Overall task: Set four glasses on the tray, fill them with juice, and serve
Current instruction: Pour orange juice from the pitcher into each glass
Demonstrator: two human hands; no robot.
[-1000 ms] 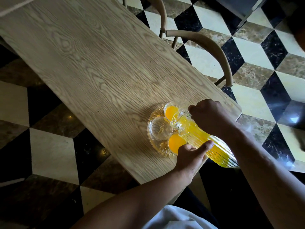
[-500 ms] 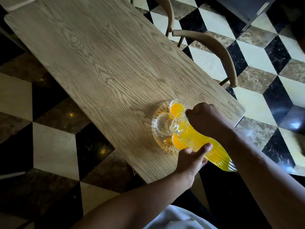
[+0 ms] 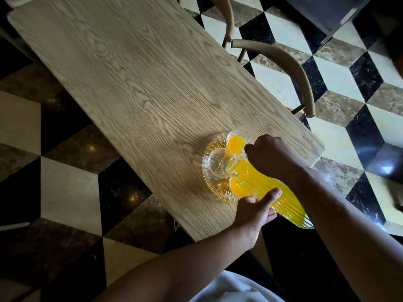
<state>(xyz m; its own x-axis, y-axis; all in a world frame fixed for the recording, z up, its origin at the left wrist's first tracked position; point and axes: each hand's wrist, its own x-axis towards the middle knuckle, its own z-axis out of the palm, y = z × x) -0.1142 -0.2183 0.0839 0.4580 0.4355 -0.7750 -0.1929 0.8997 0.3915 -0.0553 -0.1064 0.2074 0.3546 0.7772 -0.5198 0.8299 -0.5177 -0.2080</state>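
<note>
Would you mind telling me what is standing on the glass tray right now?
On the glass tray I see two glasses of orange juice and one empty glass. The tilted jug and right hand cover the rest, so a fourth glass cannot be seen.

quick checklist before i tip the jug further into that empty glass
1. Spout of the jug over the empty glass: ok.
2. Right hand gripping the jug near its top: ok.
3. Left hand supporting the jug body: ok.
4. Tray fully on the table: ok, though close to the edge.
5. Two glasses already hold juice: ok.
6. Fourth glass present: cannot tell, hidden behind jug and hand.
</note>
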